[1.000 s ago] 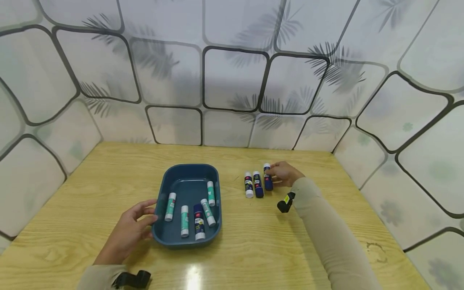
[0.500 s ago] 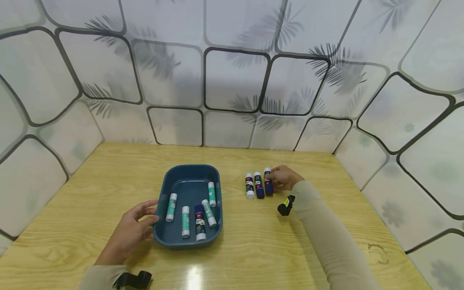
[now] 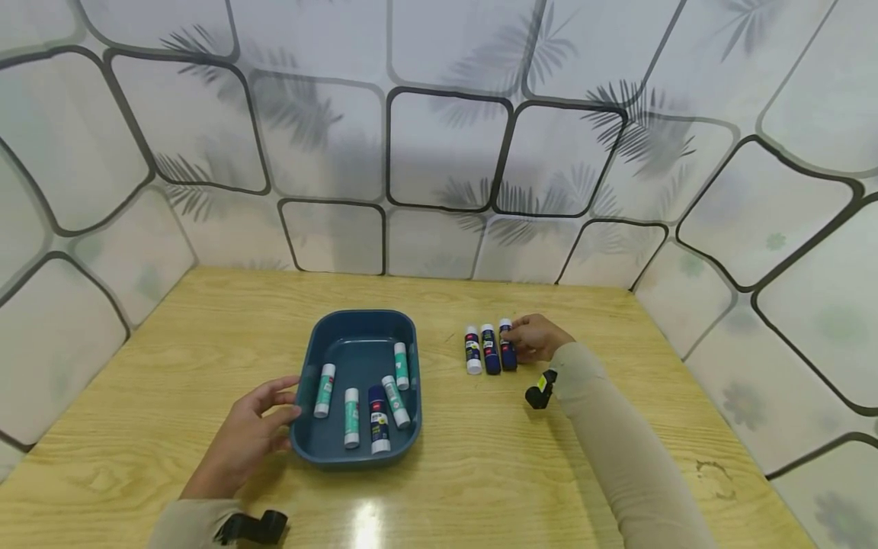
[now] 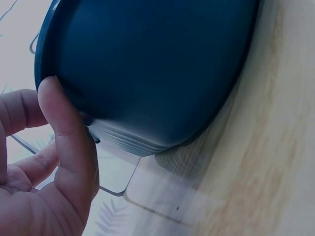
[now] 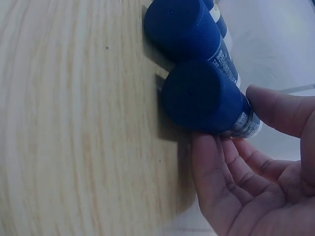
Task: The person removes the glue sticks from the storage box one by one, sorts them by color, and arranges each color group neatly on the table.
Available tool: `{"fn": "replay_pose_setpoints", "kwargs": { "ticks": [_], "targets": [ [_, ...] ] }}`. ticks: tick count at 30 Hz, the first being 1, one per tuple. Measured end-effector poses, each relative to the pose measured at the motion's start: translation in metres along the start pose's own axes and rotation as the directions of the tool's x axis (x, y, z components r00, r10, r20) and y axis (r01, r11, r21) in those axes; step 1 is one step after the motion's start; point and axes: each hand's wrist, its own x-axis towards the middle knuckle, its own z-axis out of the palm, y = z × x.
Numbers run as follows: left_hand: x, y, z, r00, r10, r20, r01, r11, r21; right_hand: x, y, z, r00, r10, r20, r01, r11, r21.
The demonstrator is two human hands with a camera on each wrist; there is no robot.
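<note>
My right hand [image 3: 540, 337] pinches a dark blue glue stick [image 3: 506, 355] with a white end, thumb on one side and fingers on the other. In the right wrist view its blue cap [image 5: 192, 96] faces the camera, low over the wood or touching it. Directly left of it lie two more navy glue sticks, one with a blue near end [image 3: 490, 352] and one with a white near end [image 3: 472, 352]. My left hand [image 3: 250, 427] touches the left side of a blue tray [image 3: 302, 442], its thumb [image 4: 61, 113] against the rim.
Inside the tray lie several green-and-white glue sticks [image 3: 351, 419] and one larger navy glue stick [image 3: 379, 421]. All stand on a wooden table [image 3: 480, 465]. A patterned cloth [image 3: 439, 145] rises behind the table and along its sides.
My right hand has drawn the rightmost navy glue stick slightly towards me, so it sits more level with the two beside it. The left hand stays at the tray.
</note>
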Motion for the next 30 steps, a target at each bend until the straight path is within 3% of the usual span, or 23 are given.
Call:
{"fn": "replay_pose_setpoints", "kwargs": {
  "ticks": [30],
  "targets": [
    [-0.0010, 0.0002, 0.0005, 1.000, -0.005, -0.003, 0.006, 1.000, 0.014, 0.0036, 0.0016, 0.0003, 1.000, -0.013, 0.016, 0.014, 0.997, -0.082]
  ]
}}
